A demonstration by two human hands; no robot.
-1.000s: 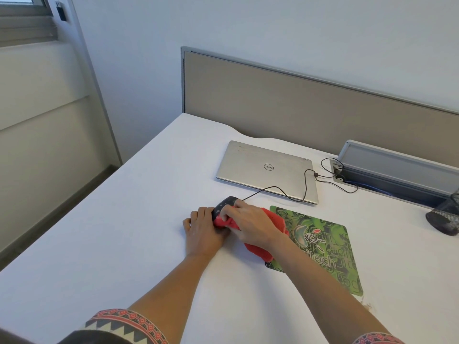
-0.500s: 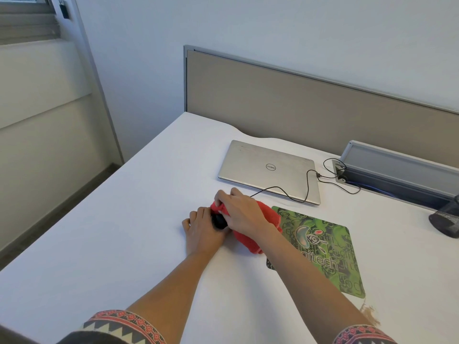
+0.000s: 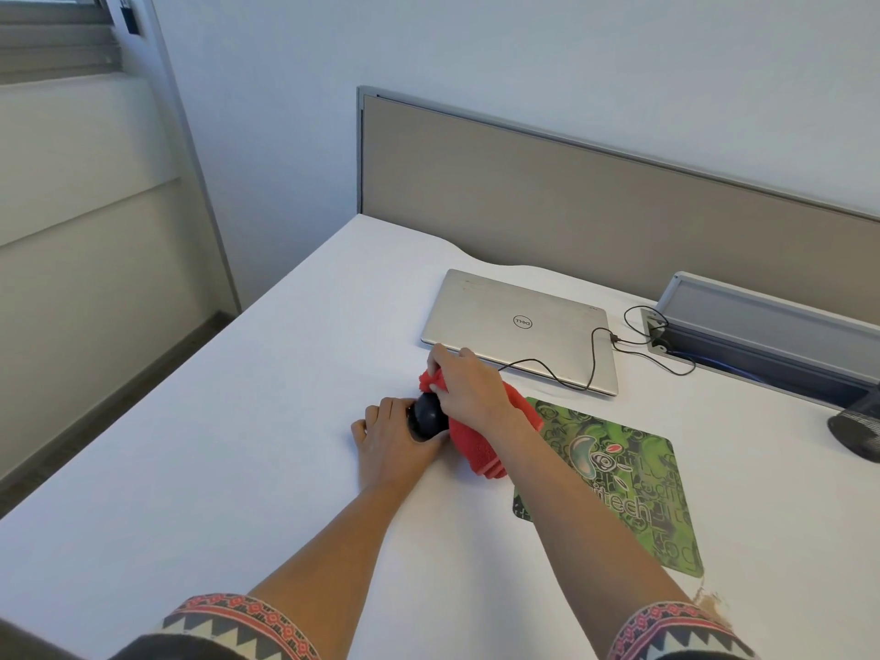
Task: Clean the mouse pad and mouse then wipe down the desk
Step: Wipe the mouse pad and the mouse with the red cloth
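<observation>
Black mouse (image 3: pixel 430 414) sits off the mouse pad (image 3: pixel 619 483), just left of it, long axis running away from the person twd the laptop (image 3: pixel 519 326). Left hand (image 3: pixel 393 440) cups its near-left side, fingers curled on it. Right hand (image 3: pixel 469 388) is at its far end, fingers bunched round the red cloth (image 3: pixel 481 445). White surface (image 3: pixel 238 445); divider panel (image 3: pixel 571 207) & wall behind.

Desk (image 3: pixel 228 469) lies open left of & nearer than the left hand (image 3: pixel 395 445), w/ room to pass; mouse (image 3: pixel 428 416) & cloth (image 3: pixel 476 445) crowd the middle. Far side: closed laptop (image 3: pixel 519 321) just behind the right hand (image 3: pixel 469 388), cable (image 3: pixel 594 354) looping over its lid, partition (image 3: pixel 571 202) behind. Right: flat mouse pad (image 3: pixel 624 488), then cable tray (image 3: pixel 762 326) & mesh holder (image 3: pixel 857 435).
</observation>
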